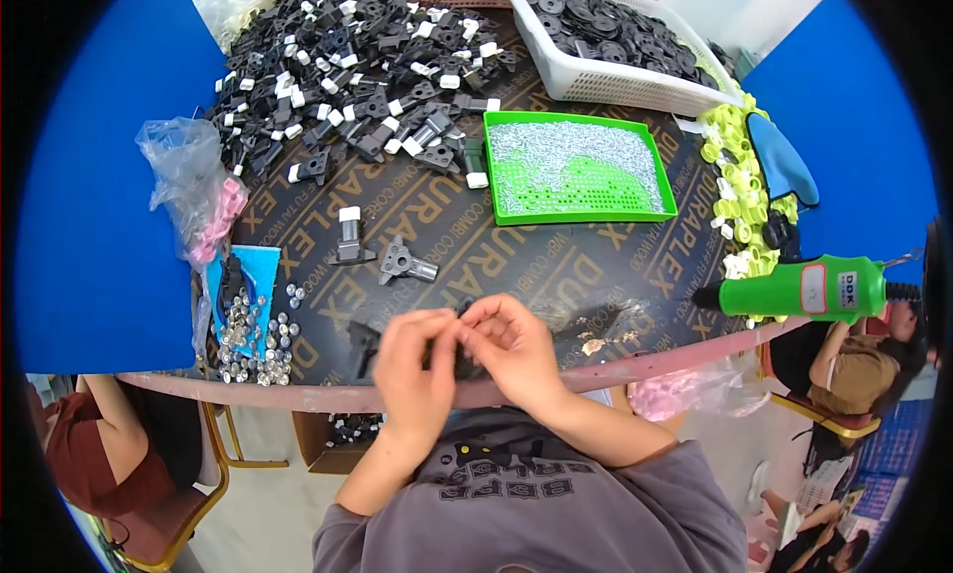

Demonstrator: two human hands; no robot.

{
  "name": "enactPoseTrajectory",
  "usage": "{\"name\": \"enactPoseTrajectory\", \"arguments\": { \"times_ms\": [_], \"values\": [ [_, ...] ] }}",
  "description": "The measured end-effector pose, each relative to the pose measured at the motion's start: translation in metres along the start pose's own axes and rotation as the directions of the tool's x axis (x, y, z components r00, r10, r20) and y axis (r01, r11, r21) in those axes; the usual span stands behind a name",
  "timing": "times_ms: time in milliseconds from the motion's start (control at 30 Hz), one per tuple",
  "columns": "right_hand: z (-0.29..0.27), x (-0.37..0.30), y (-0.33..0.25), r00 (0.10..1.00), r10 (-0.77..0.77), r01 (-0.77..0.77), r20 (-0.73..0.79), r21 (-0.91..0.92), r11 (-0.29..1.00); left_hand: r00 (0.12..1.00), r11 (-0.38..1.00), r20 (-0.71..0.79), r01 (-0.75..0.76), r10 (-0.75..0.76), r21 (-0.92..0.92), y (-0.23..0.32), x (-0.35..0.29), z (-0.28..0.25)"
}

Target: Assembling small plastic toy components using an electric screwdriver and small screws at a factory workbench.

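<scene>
**Left hand point(409, 366) and right hand point(513, 353) drawn narrow in front of the green tray point(586, 216)**

The fingers are curled in, tips almost meeting — whether anything is gripped cannot be told. A dark part point(363, 351), half hidden, is seen just beside the left hand, nearer than the tray and to its left. Two black parts point(405, 262) are laid apart on the surface point(526, 260), left of the tray; beyond them, more are heaped point(367, 86). Black discs point(615, 32) are held in a white basket point(615, 82) behind the tray.
</scene>
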State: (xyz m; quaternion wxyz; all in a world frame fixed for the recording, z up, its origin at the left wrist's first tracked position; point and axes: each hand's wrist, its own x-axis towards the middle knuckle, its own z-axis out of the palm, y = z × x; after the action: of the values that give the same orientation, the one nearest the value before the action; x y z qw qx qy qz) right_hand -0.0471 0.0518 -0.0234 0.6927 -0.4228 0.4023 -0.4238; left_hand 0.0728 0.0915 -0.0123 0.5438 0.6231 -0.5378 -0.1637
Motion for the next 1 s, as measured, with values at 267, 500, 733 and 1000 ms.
{"name": "enactPoseTrajectory", "arguments": {
  "times_ms": [267,500,733,1000],
  "values": [
    [-0.030,0.008,-0.035,0.935,-0.356,0.279,-0.003,-0.613,0.739,0.937,0.947,-0.350,0.098,0.016,0.307,-0.022,0.013,-0.066],
    [-0.030,0.017,-0.034,0.871,-0.101,0.482,0.481,-0.798,0.361,0.976,0.795,0.133,0.060,-0.175,0.603,-0.012,0.005,-0.115],
    [-0.035,0.031,-0.036,0.790,-0.122,0.598,0.601,-0.713,0.365,0.971,0.874,0.111,0.137,-0.212,0.466,-0.020,0.010,-0.105],
    [-0.016,0.044,-0.087,0.571,-0.435,0.806,0.696,-0.375,0.458,0.768,0.343,0.556,0.640,-0.317,-0.687,-0.021,0.025,-0.054]
  ]
}}
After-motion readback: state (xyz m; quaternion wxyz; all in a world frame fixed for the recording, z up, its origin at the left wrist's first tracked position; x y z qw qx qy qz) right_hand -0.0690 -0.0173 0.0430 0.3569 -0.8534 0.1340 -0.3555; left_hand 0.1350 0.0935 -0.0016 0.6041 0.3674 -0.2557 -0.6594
